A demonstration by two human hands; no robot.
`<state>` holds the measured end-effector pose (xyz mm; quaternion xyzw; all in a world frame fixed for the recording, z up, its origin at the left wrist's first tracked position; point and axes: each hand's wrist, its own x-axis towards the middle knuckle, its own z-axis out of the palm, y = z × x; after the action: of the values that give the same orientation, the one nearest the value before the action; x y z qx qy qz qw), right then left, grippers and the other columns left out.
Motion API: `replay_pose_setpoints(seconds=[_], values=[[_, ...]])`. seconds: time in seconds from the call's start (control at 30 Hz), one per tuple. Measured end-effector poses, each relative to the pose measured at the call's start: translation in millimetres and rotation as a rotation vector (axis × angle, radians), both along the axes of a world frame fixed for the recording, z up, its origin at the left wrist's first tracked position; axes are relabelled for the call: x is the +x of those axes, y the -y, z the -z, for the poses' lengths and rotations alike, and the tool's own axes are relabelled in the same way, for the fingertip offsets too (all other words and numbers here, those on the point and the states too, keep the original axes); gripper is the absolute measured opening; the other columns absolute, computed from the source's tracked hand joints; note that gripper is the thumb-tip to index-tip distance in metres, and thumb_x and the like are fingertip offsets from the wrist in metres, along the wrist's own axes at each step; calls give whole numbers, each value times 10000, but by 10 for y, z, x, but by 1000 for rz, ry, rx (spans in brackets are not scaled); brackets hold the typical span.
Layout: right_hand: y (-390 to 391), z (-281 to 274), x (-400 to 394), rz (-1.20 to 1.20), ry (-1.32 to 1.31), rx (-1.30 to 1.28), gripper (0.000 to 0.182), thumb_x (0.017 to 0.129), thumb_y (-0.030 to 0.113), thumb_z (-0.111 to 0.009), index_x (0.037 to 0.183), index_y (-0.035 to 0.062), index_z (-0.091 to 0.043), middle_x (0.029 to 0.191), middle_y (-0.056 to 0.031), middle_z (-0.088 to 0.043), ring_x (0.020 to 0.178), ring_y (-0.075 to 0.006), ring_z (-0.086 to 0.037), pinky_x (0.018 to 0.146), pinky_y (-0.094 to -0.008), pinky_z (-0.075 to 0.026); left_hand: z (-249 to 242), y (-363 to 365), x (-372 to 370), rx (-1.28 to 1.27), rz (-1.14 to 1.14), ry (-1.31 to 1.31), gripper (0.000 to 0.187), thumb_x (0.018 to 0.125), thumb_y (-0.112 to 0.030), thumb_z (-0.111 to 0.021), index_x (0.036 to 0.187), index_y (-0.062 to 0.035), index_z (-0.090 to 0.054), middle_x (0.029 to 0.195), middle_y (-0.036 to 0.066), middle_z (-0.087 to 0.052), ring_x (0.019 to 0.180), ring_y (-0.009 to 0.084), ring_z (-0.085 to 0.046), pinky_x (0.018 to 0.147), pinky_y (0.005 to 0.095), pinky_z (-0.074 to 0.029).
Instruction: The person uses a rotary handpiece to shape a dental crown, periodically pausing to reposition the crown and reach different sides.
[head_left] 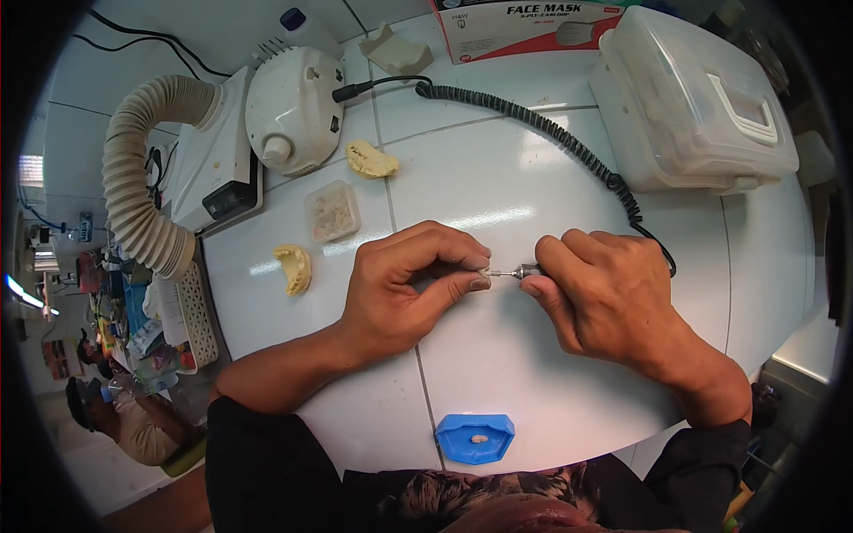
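Note:
My right hand (604, 293) is wrapped around a rotary handpiece (531, 270), its metal nose and thin bur (503, 273) pointing left. The bur tip reaches the fingertips of my left hand (413, 289), where thumb and fingers pinch a small whitish piece (483, 272), mostly hidden by them. From behind my right hand, a coiled black cord (533, 120) runs up to the white micromotor control unit (298, 111). Close to my body sits a blue tray (475, 451) with a small pale piece (480, 439) in it.
Yellowish dental casts (293, 269) and a clear box (333, 211) of small pieces lie left of my hands. A ribbed hose (133, 169) arches at far left. A lidded case (697, 107) and a face mask box (533, 27) stand behind. Other people (133, 413) sit at lower left.

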<state>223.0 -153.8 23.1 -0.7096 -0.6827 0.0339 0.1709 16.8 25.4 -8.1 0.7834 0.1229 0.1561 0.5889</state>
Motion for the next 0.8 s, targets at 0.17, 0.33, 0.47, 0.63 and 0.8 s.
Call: replay_pose_setpoints(seconds=[0.17, 0.33, 0.47, 0.63, 0.8], values=[[4, 10, -14, 8, 15, 11, 348, 1058, 421, -732, 901, 120, -657, 661, -48, -604, 519, -246, -651, 466, -390, -460, -8, 10, -26, -33, 0, -60, 158, 993, 101, -766, 1146, 62, -763, 1150, 158, -788, 1044, 171, -772, 905, 299, -634], [10, 27, -28, 14, 30, 9, 354, 1051, 431, -742, 900, 123, -654, 666, -44, -602, 521, -245, -650, 469, -388, -460, -41, 21, -22, -36, -5, -84, 121, 1015, 89, -749, 1134, 70, -752, 1094, 131, -797, 986, 142, -767, 882, 281, -621], [7, 29, -27, 19, 39, 25, 356, 1047, 437, -745, 903, 124, -654, 669, -42, -601, 524, -245, -651, 476, -385, -465, -59, 31, -19, -16, -8, -108, 106, 1020, 87, -744, 1124, 67, -749, 1082, 124, -798, 971, 132, -762, 867, 270, -614], [10, 35, -29, 23, 38, 30, 357, 1051, 439, -741, 906, 124, -654, 672, -42, -604, 528, -244, -655, 480, -384, -468, -35, 20, -20, 16, -6, -94, 96, 1017, 88, -747, 1110, 66, -750, 1070, 117, -795, 953, 129, -757, 849, 268, -611], [9, 30, -25, 21, 40, 19, 362, 1055, 441, -737, 902, 126, -648, 674, -39, -606, 528, -240, -655, 478, -382, -467, -36, 33, -12, 47, -18, -84, 90, 1005, 95, -757, 1089, 65, -756, 1049, 115, -789, 937, 134, -756, 836, 265, -608]])
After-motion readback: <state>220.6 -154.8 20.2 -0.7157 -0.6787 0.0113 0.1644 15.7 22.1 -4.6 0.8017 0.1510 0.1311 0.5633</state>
